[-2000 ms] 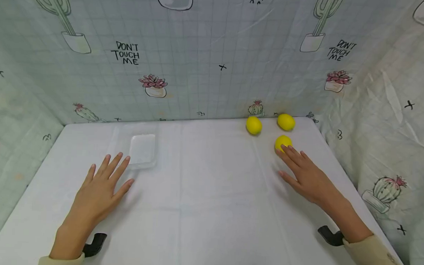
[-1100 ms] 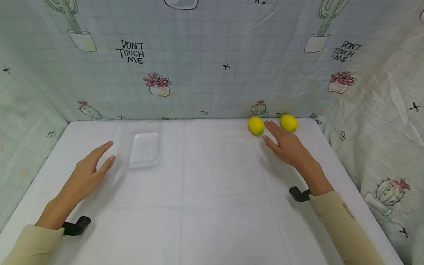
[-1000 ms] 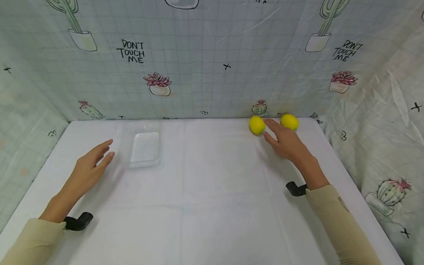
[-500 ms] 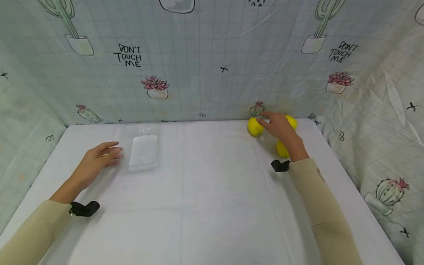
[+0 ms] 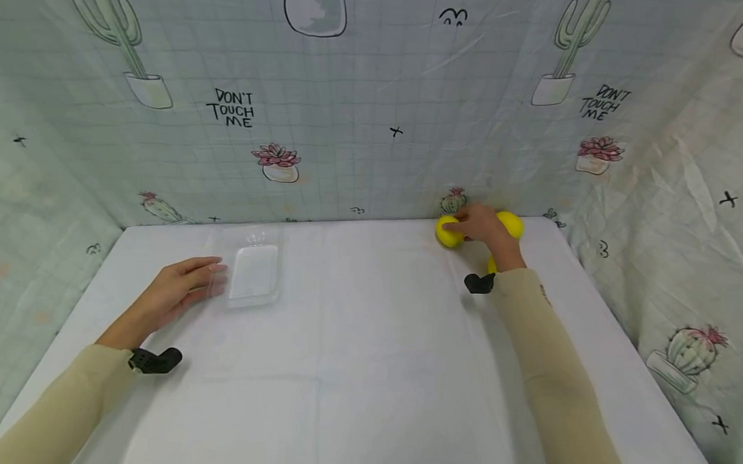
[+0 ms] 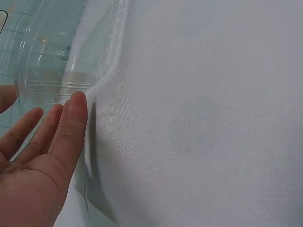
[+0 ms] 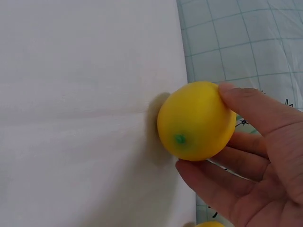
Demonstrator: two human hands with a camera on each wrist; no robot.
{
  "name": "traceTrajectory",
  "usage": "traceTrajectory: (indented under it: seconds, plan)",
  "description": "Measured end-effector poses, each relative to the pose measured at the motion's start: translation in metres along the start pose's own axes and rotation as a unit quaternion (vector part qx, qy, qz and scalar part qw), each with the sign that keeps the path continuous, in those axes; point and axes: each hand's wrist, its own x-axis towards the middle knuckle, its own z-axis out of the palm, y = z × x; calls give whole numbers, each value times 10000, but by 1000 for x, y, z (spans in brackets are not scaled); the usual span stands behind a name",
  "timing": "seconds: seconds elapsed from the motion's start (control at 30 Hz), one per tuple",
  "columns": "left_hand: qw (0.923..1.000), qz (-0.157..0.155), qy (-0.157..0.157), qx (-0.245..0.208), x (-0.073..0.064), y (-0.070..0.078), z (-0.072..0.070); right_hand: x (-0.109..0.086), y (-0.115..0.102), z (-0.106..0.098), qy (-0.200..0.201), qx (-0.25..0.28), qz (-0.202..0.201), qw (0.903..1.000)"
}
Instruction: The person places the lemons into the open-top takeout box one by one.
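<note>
My right hand (image 5: 483, 227) holds a yellow lemon (image 5: 446, 232) at the table's back edge. In the right wrist view, the thumb lies on one side of this lemon (image 7: 194, 118) and the fingers on the other; its green stem spot faces the camera. Two more lemons are close by: one (image 5: 511, 224) behind the wrist and one (image 5: 491, 265) mostly hidden by the forearm. My left hand (image 5: 179, 288) is at the left side of a clear plastic container (image 5: 252, 301). In the left wrist view, nearly straight fingertips (image 6: 75, 101) are against the container's wall (image 6: 42, 71).
A white cloth covers the table (image 5: 355, 354). Behind it and along both sides hangs a curtain (image 5: 351, 108) printed with cacti. Each wrist carries a black camera mount (image 5: 157, 361).
My right hand has moved from the front lemon to the back left one and taken hold of it. The left hand has turned on its side and come to the container's left side.
</note>
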Motion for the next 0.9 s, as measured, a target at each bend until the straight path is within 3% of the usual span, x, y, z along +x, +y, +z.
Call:
traceTrajectory:
  seconds: [0.17,0.37,0.57,0.7,0.9]
  plan:
    - [9994,99,-84,-309,1,-2,0,3,2,-3,-319,340,37,9989]
    - [9980,286,-173,-533,3,-9,-1,6,6,-3,-450,605,-12,9972]
    - [9980,218,-195,-565,4,-10,-2,9,9,-3,-433,722,-171,9963]
    - [9985,172,-123,-498,7,-8,-2,11,6,-7,-321,467,-334,9978]
    - [9978,87,-116,-640,8,-8,-3,11,-9,-9,-198,-330,-794,9961]
